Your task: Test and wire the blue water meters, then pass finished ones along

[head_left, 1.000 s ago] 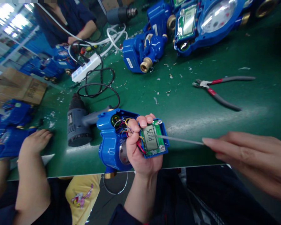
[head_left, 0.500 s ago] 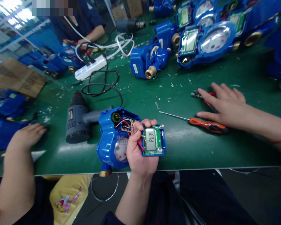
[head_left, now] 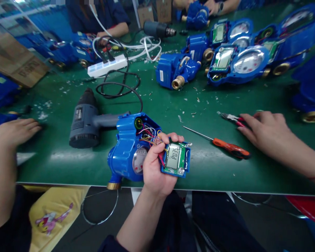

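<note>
My left hand (head_left: 156,168) is shut around a green display circuit board (head_left: 175,160) in a blue housing. Coloured wires (head_left: 149,134) tie that board to an opened blue water meter body (head_left: 128,150) with a brass end. The board's LCD shows characters. To the right, my right hand (head_left: 265,134) closes over red-handled pliers (head_left: 229,118), its fingers hiding the handles. An orange-handled screwdriver (head_left: 231,150) lies on the mat just below that hand, not touching it.
A grey heat gun (head_left: 85,122) lies left of the meter. Further back are a white power strip (head_left: 107,65), black and white cables, and several blue water meters (head_left: 237,59). A co-worker's hand (head_left: 13,132) rests at the left. The green bench edge (head_left: 157,187) runs close below.
The screwdriver held in my right hand a second ago now lies on the mat. My right hand has moved onto the pliers. The view has tilted and shifted.
</note>
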Available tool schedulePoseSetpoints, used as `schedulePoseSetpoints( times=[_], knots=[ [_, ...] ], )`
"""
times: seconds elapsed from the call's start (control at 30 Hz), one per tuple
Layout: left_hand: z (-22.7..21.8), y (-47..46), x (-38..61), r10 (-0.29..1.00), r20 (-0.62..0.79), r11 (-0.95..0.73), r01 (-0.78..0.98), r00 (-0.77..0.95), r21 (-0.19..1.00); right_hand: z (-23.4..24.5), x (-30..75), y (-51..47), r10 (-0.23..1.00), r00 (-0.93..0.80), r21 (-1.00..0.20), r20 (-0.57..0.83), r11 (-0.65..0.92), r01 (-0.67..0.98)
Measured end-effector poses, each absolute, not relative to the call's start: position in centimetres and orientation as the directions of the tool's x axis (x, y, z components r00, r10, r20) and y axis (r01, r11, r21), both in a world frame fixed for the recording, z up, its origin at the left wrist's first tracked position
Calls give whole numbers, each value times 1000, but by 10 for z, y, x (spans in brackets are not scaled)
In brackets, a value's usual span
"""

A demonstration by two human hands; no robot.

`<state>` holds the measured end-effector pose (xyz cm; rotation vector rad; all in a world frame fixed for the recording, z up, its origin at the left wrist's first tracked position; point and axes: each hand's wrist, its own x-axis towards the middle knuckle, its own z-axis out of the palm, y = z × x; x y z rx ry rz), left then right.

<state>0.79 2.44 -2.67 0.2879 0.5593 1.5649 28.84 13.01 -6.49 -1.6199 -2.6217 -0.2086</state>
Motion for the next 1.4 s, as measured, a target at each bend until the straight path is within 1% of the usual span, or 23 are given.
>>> schedulePoseSetpoints(
  times=[0.07,0.17,0.23,0.27,0.3,0.33,0.4,0.43,0.5,0.57,0.63,0.7,0.77,0.87,0.97,1.07,1.17,1.27,1.4],
  knots=[
    [-26,25,8,984,-161,16,-872,-73,489,-58,286,126,874,-470,35,121,470,882],
    [-26,25,8,980,-186,27,-874,-73,485,-36,274,119,851,-496,-111,171,517,849],
    [-26,26,9,977,-199,39,-869,-70,494,-15,260,109,792,-572,-195,215,608,769],
    [-26,26,9,977,-203,43,-866,-69,498,-5,251,103,724,-650,-218,231,690,690],
    [-26,26,10,976,-207,46,-864,-68,502,5,243,97,623,-732,-197,277,782,591],
    [-26,25,10,975,-211,51,-861,-66,506,14,234,92,504,-812,-116,294,862,493],
    [-25,25,10,973,-223,63,-858,-62,510,27,219,85,321,-896,72,308,931,358],
    [-25,24,11,972,-227,68,-858,-57,509,31,212,84,255,-916,154,308,937,313],
    [-23,24,11,968,-247,86,-859,-49,505,37,202,85,172,-927,247,333,933,262],
    [-20,24,11,959,-281,109,-862,-40,494,40,195,89,113,-926,291,361,930,227],
    [-17,24,11,952,-306,129,-868,-27,480,42,188,94,53,-932,332,358,926,181],
    [-16,24,10,954,-300,133,-875,-14,465,45,183,99,-8,-948,369,319,922,117],
    [-16,24,10,957,-291,132,-883,-6,450,49,178,102,-52,-959,379,277,924,59],
    [-19,24,9,947,-321,147,-889,0,433,55,173,105,-102,-963,369,248,929,-3],
    [-20,24,9,935,-354,159,-880,-10,447,59,170,106,-140,-963,376,232,926,-44],
    [-19,24,9,946,-323,137,-879,-20,458,57,169,104,-156,-955,398,252,916,-44],
    [-16,24,9,958,-286,121,-884,-15,451,48,172,99,-80,-946,377,315,925,47],
    [-15,24,9,957,-291,127,-879,-14,459,36,176,96,21,-930,319,368,936,147],
    [-16,23,8,961,-275,118,-879,-15,462,23,179,94,132,-913,145,386,969,201]
  ],
)
